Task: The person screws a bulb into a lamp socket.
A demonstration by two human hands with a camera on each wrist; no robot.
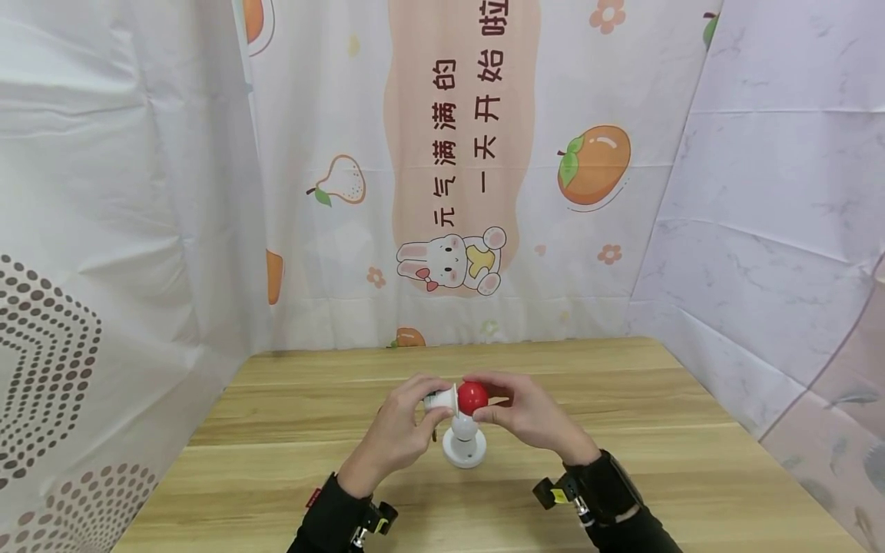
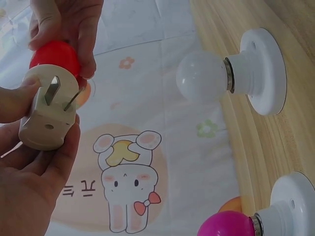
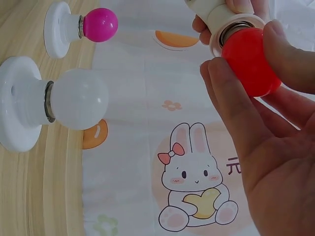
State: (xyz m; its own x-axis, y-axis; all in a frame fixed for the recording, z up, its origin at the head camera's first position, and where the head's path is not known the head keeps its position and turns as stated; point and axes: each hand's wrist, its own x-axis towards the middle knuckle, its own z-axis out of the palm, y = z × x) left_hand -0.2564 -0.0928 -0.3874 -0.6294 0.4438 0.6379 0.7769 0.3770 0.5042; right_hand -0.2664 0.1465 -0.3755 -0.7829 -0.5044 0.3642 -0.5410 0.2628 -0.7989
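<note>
My left hand [image 1: 397, 430] grips a white plug-in lamp socket [image 2: 47, 118], its two flat metal prongs [image 2: 52, 91] facing the left wrist camera. At the socket's mouth sits a red light bulb [image 3: 252, 61], with a bit of its metal screw base [image 3: 237, 30] showing at the rim. My right hand [image 1: 535, 411] pinches the red bulb between thumb and fingers. Both hands are raised over the table. Just below them in the head view stands a white round lamp holder [image 1: 465, 449] with a white bulb [image 2: 201, 77] in it.
A second white lamp holder [image 3: 58, 29] carrying a magenta bulb [image 3: 101, 24] stands on the wooden table [image 1: 311, 468], mostly hidden by my left hand in the head view. A printed curtain [image 1: 332, 253] hangs behind the table, with pale cloths at both sides.
</note>
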